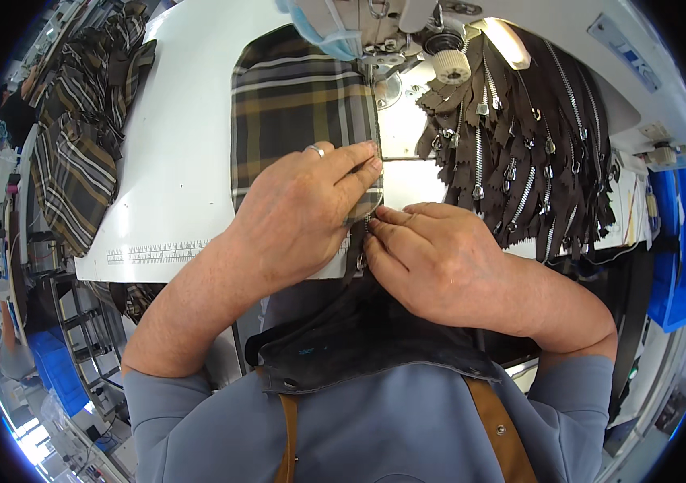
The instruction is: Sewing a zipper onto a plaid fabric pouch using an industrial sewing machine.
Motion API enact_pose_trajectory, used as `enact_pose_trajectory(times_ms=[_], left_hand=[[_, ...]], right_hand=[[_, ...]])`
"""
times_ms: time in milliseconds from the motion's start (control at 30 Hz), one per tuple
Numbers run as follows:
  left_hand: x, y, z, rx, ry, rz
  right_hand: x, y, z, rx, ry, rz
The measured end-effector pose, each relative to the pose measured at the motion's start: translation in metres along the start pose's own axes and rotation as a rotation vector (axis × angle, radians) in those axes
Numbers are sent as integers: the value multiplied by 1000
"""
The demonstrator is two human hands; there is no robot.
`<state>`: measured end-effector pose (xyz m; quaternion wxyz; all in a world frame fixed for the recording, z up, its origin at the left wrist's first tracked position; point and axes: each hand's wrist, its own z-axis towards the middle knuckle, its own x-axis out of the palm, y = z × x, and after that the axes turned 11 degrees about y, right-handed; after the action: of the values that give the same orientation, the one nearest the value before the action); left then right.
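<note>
A plaid fabric panel [294, 105] in dark brown, tan and white, with rounded corners, lies on the white sewing table. Its right edge runs under the needle area of the sewing machine [447, 64]. My left hand [302, 201], with a ring on one finger, lies over the panel's lower part, fingertips closed together at its right edge. My right hand [439, 258] is just below and right of it, pinching a dark zipper [366, 233] at the panel's lower right corner. The zipper's tail hangs over the table's front edge. My left thumb is hidden.
Many dark brown zippers with silver teeth [520, 153] are piled right of the needle. Plaid pieces [77, 153] are heaped at the left. A ruler strip [158, 253] runs along the table's front. Blue bins [677, 249] stand at the far right.
</note>
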<state>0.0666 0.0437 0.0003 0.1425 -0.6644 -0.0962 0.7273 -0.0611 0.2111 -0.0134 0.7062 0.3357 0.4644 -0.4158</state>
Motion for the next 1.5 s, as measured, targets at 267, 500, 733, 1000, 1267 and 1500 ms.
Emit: enact_pose_trajectory(times_ms=[267,500,733,1000,1267,1500], left_hand=[[3,25,16,24,-75,43],[3,43,32,14,-102,71],[-2,58,42,39,-92,158],[-10,70,43,73,-122,320],[-14,65,37,78,-178,173],[-27,70,49,268,-58,287]], right_hand=[[-6,-27,14,38,50,-32],[-6,-48,23,51,111,-99],[1,-67,30,83,88,-146],[11,-73,34,118,-18,-255],[10,-59,28,130,-110,-161],[9,-57,23,163,-96,-185]])
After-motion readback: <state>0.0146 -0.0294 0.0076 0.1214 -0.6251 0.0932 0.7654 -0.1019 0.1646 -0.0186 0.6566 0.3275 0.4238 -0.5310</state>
